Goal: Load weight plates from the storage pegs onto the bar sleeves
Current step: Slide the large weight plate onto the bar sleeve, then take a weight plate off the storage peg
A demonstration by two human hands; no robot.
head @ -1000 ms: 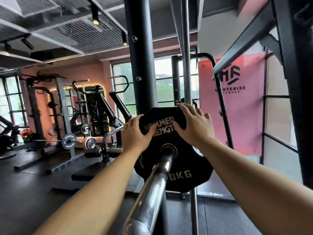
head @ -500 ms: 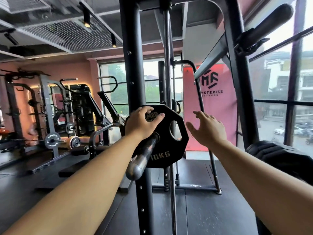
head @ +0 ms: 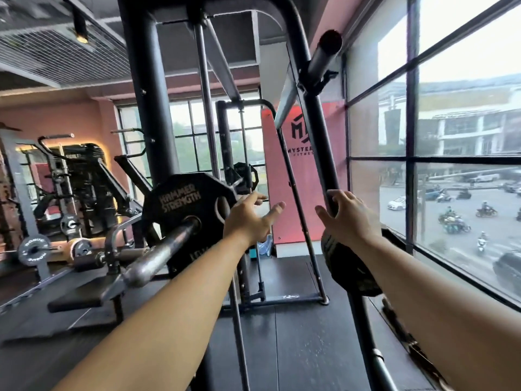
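black and many-sided, the weight plate point(head: 180, 204) marked hammer strength sits on the steel bar sleeve point(head: 158, 258), just left of the left hand point(head: 248, 221) and apart from it. that hand hangs in the air, fingers straight and loosely spread, holding nothing. the sleeve's bare end reaches toward the person, left of the left forearm. the right hand point(head: 351, 218) is wide too, fingers fanned, gripping nothing that shows. it is just above the top edge of a second plate point(head: 346, 266), which stands on edge under the wrist, its peg hidden. whether the palm touches that plate i cannot tell. the fingertips lie across the black upright post point(head: 321, 153) beyond the hand. a pink banner point(head: 275, 179) hangs further back between the two hands, and a window point(head: 451, 136) runs along to the right of the right hand.
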